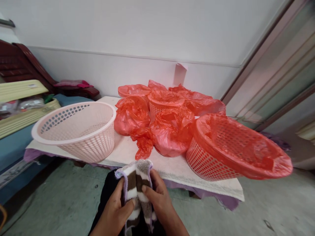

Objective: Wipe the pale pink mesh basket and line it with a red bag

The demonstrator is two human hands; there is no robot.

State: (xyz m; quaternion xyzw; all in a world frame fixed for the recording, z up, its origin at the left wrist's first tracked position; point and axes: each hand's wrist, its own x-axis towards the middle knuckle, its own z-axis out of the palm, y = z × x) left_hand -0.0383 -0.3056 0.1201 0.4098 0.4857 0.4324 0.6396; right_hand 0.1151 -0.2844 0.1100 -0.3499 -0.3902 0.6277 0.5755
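Both hands hold a brown-and-white striped towel with a lilac edge, low in the middle of the view, just in front of the table edge. My left hand pinches its left side with the thumb on top. My right hand grips its right side, fingers curled over the cloth. The towel's lower part hangs down between my wrists, over dark clothing.
A low table covered in white cloth holds an empty pink perforated basket at left, a basket lined with a red plastic bag at right, and several red bags and lined baskets behind. A wall stands beyond; grey floor below.
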